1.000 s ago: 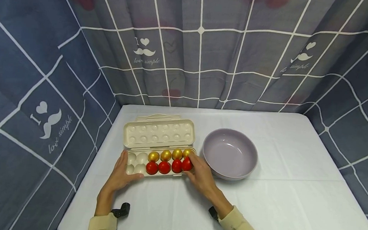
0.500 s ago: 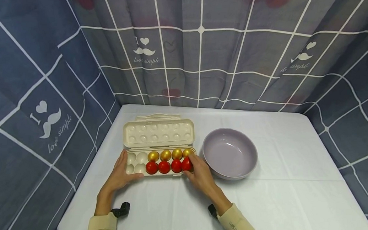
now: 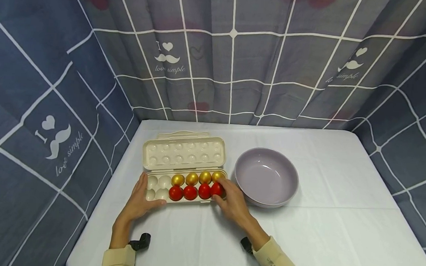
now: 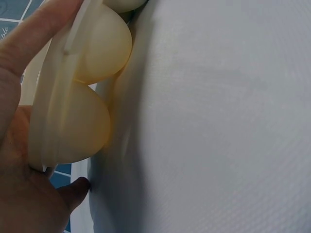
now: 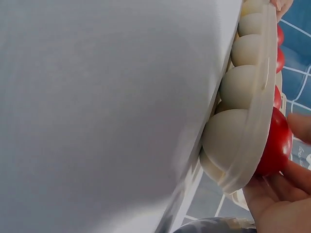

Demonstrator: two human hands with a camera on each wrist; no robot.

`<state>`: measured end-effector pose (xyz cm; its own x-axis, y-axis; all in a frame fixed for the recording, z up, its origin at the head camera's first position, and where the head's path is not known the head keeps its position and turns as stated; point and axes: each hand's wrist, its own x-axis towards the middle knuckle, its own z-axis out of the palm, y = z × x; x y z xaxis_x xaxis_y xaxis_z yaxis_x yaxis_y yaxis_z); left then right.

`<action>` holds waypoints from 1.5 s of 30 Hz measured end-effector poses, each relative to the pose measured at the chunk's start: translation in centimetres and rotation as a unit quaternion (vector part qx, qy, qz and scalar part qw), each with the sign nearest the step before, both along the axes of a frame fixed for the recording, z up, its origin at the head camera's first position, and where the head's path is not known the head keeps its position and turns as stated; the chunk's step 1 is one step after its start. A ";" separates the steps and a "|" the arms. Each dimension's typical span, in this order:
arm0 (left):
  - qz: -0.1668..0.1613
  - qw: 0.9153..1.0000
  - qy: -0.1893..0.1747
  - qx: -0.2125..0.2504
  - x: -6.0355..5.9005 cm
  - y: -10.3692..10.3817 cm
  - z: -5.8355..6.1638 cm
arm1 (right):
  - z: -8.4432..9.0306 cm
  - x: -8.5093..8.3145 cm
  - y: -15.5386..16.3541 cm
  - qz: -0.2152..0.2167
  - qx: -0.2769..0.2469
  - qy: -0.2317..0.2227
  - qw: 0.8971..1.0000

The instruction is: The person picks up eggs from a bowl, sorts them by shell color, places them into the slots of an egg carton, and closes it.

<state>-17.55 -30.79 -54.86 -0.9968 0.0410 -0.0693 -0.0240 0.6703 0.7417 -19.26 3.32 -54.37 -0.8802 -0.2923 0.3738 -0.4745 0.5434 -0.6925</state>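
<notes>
An open cream plastic egg carton (image 3: 178, 200) lies left of the table's middle, its lid (image 3: 184, 152) folded back. Gold eggs (image 3: 192, 179) fill part of its far row, red eggs (image 3: 190, 193) part of the near row; the cups at the left end hold none. My left hand (image 3: 139, 202) grips that left end, thumb along the near edge and fingers at the side. At the opposite end my right hand (image 3: 233, 201) holds the last red egg (image 5: 276, 145), which sits in its cup, between thumb and fingers. The left wrist view shows the carton's rounded cups (image 4: 80, 121) from below.
A round mauve bowl (image 3: 266, 177) stands just right of the carton, close to my right hand. The white cloth-covered table (image 3: 324, 239) is bounded by grey checked curtains (image 3: 254, 70) at the back and both sides.
The right thumb has shifted very slightly on the red egg. Otherwise both hands, the carton and the bowl keep their places.
</notes>
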 end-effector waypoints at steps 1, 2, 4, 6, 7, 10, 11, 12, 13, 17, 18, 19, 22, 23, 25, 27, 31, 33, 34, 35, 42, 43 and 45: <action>0.000 1.000 -0.001 -0.001 0.0 0.0 0.0 | 0.0 0.0 0.0 -0.003 -0.008 -0.004 1.000; 0.000 1.000 -0.001 -0.001 0.0 0.0 0.0 | 0.0 0.0 0.0 -0.006 -0.016 -0.008 1.000; 0.000 1.000 0.000 -0.001 0.0 0.0 0.0 | 0.0 -0.1 0.0 -0.011 -0.028 -0.016 0.999; 0.000 1.000 0.001 -0.002 -0.1 0.0 0.0 | -0.1 -0.2 0.0 -0.015 -0.029 -0.010 0.999; 0.000 1.000 0.001 -0.002 -0.1 0.0 -0.1 | -0.1 -0.2 0.0 -0.017 -0.028 -0.006 0.999; 0.000 1.000 0.002 -0.002 -0.1 -0.1 -0.1 | -0.2 -0.2 -0.1 -0.019 -0.022 0.012 1.000; 0.000 1.000 0.002 -0.002 -0.1 -0.1 -0.1 | -0.2 -0.2 -0.1 -0.018 -0.021 0.018 0.999; 0.000 1.000 0.002 -0.002 -0.2 -0.1 -0.2 | -0.2 -0.1 -0.1 -0.018 -0.021 0.020 0.999; 0.000 1.000 0.001 -0.002 -0.2 -0.2 -0.2 | -0.2 -0.1 -0.1 -0.019 -0.020 0.020 0.999; 0.000 1.000 0.000 0.000 -0.2 -0.2 -0.2 | -0.2 -0.1 -0.2 -0.017 -0.020 0.012 1.000; 0.000 1.000 -0.001 0.000 -0.1 -0.2 -0.3 | -0.2 0.0 -0.2 -0.017 -0.019 0.011 1.000; 0.000 1.000 -0.002 0.000 -0.1 -0.2 -0.3 | -0.3 0.0 -0.2 -0.016 -0.017 0.009 1.000; 0.001 1.000 -0.003 -0.001 -0.1 -0.2 -0.2 | -0.3 -0.1 -0.2 -0.014 -0.015 0.006 1.000; 0.001 1.000 -0.002 -0.001 -0.1 -0.2 -0.2 | -0.2 -0.1 -0.2 -0.013 -0.015 0.004 1.000; 0.001 1.000 0.000 -0.002 -0.1 -0.2 -0.2 | 0.0 -0.2 -0.2 -0.010 -0.016 0.000 1.000; 0.001 1.000 0.002 -0.004 -0.2 -0.2 -0.2 | 0.4 -0.4 -0.3 -0.009 -0.024 -0.008 1.000; 0.001 1.000 0.002 -0.005 -0.2 -0.1 -0.2 | 2.3 -1.4 -0.5 -0.011 -0.063 -0.027 0.998; 0.003 1.000 0.000 -0.005 -0.2 -0.1 -0.2 | 3.8 -2.4 -0.6 -0.011 -0.093 -0.038 0.995; 0.004 1.000 -0.001 -0.004 -0.2 -0.1 -0.1 | 4.6 -3.0 -0.6 -0.010 -0.112 -0.046 0.993; 0.005 1.000 -0.001 -0.003 -0.2 -0.1 -0.1 | 5.3 -3.7 -0.6 -0.010 -0.131 -0.054 0.990; 0.009 1.000 -0.007 -0.001 -0.2 -0.1 -0.1 | 7.2 -8.7 -0.7 -0.044 -0.172 -0.201 0.963; 0.008 1.000 -0.007 -0.001 -0.2 -0.1 -0.1 | 7.2 -9.1 -0.7 -0.046 -0.164 -0.228 0.959; 0.007 1.000 -0.009 -0.003 -0.3 -0.1 -0.1 | 7.1 -9.7 -0.8 -0.042 -0.151 -0.272 0.950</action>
